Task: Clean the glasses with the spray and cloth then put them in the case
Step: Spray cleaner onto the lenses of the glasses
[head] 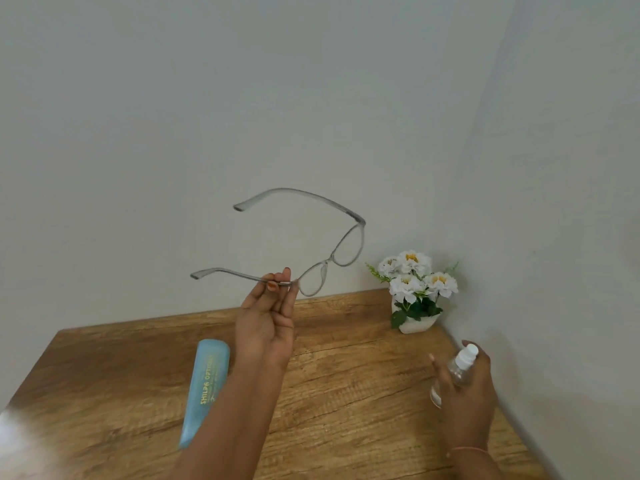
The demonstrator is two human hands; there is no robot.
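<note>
The grey-framed glasses (341, 249) are held up in the air in front of the wall, arms unfolded and pointing left. My left hand (266, 318) pinches the nearer arm close to the hinge. My right hand (467, 393) grips a small clear spray bottle (459, 368) with a white nozzle, low over the table at the right. The light blue glasses case (207, 382) lies shut on the wooden table (346, 393), just left of my left forearm. No cloth is in view.
A white pot of white flowers (414, 289) stands in the table's far right corner against the wall. A blurred white patch (14, 431) shows at the table's near left edge.
</note>
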